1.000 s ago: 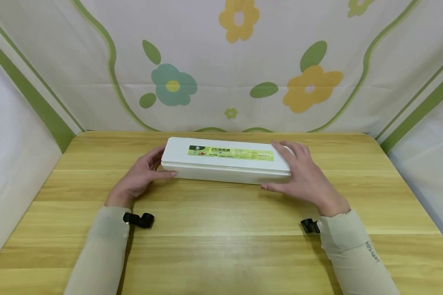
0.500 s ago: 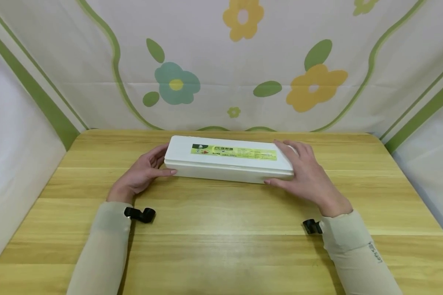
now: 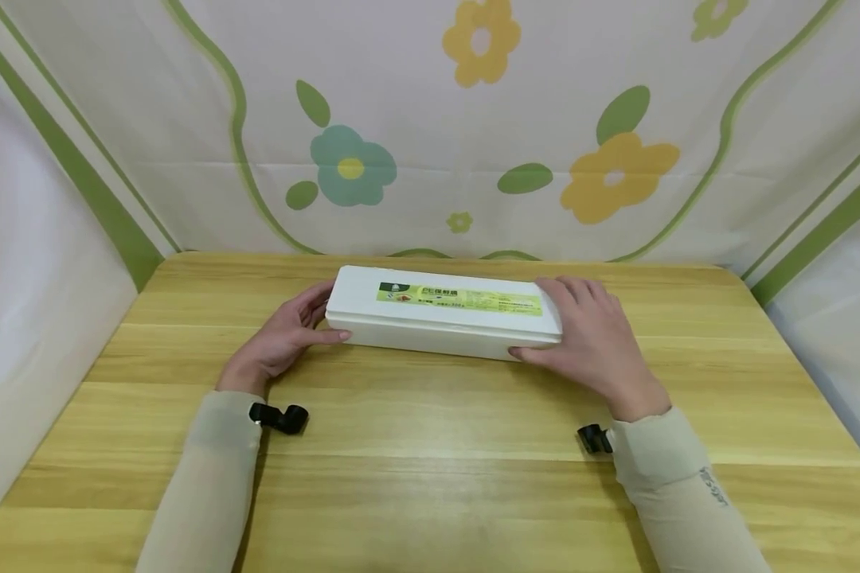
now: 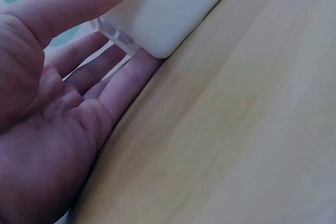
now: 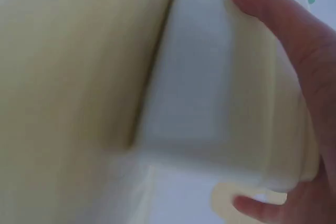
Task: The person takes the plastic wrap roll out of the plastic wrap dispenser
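Observation:
A long white box of cling film (image 3: 444, 306), with a green-yellow label on its lid, lies crosswise near the back of the table. My left hand (image 3: 287, 338) holds its left end, thumb on the front face. In the left wrist view the fingers (image 4: 128, 80) reach around the box's end, partly hidden by it. My right hand (image 3: 591, 338) grips the right end, the thumb on the front and the other fingers over the far side. In the right wrist view that thumb (image 5: 262, 1) presses the side of the blurred box (image 5: 194, 77). The lid is on.
A wooden table (image 3: 430, 477) spreads in front of the box and to both sides. Behind it hangs a white cloth (image 3: 430, 103) with printed flowers, and pale cloth walls close off both sides. A black wrist camera (image 3: 279, 418) sits on the left sleeve; the right sleeve carries another.
The head view has shifted slightly, so the scene sits further right. My right hand has slid a little inward along the box. Both hands keep holding it.

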### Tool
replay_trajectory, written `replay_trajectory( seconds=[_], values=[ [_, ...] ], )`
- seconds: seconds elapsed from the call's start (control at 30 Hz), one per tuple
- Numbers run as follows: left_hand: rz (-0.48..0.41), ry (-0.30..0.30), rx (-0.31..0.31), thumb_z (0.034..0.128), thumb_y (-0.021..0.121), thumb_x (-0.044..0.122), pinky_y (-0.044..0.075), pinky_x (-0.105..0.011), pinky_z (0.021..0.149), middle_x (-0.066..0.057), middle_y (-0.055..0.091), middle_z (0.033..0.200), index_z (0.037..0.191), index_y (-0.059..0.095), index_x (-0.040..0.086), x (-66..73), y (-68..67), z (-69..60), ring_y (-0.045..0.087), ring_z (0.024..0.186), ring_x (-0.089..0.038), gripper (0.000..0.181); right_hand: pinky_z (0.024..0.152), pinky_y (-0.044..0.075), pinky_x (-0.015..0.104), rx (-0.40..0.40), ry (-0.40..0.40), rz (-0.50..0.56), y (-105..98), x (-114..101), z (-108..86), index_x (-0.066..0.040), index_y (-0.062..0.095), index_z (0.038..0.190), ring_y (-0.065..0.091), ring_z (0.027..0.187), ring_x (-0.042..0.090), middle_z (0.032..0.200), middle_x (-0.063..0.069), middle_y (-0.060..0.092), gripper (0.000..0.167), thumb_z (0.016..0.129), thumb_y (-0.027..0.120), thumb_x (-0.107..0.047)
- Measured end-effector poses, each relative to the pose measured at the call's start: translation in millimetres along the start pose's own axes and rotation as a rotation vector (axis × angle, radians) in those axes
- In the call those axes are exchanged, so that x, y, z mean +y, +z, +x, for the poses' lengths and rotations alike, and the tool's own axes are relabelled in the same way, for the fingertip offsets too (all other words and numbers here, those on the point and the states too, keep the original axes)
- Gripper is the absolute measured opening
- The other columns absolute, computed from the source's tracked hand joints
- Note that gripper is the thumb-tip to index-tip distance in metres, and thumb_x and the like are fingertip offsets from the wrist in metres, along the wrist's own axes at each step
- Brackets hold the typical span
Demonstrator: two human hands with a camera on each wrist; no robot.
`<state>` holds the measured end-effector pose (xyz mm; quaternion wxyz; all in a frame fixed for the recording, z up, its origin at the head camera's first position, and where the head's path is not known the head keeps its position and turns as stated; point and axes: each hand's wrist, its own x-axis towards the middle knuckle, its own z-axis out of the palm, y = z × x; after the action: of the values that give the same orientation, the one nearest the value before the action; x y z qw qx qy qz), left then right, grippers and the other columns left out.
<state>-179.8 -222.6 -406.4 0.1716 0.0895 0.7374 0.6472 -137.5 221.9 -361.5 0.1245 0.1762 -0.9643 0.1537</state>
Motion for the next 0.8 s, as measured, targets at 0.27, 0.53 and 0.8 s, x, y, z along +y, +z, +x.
replay_trajectory(
  seconds=[0.27,0.53,0.8],
  values=[
    [-0.011,-0.009,0.003,0.0907,0.082,-0.003,0.022,-0.050,0.135,-0.008,0.033,0.176,0.169,0.034,0.012,0.8,2.6,-2.2,0.026,0.165,-0.027,0.093,0.109,0.044,0.065,-0.049,-0.079,-0.168,2,-28,20.2,-0.022,0.053,0.159,0.061,0.131,0.043,0.143,0.012,0.068,0.109,0.069,0.091,-0.070],
    [-0.011,-0.014,0.007,0.0900,0.082,-0.003,0.020,-0.051,0.136,-0.008,0.032,0.176,0.169,0.034,0.012,2.0,3.4,-4.6,0.025,0.166,-0.028,0.094,0.105,0.045,0.062,-0.145,-0.073,-0.126,5,-53,35.1,-0.031,0.049,0.161,0.057,0.136,0.036,0.149,0.007,0.062,0.100,0.075,0.087,-0.066],
    [-0.013,-0.010,0.010,0.0894,0.083,-0.002,0.019,-0.051,0.136,-0.008,0.033,0.176,0.169,0.034,0.013,-0.3,3.8,-2.3,0.024,0.166,-0.027,0.095,0.107,0.045,0.060,-0.170,-0.117,-0.107,15,-82,53.2,-0.032,0.051,0.160,0.055,0.140,0.036,0.149,0.007,0.061,0.095,0.078,0.086,-0.065]
  ],
)
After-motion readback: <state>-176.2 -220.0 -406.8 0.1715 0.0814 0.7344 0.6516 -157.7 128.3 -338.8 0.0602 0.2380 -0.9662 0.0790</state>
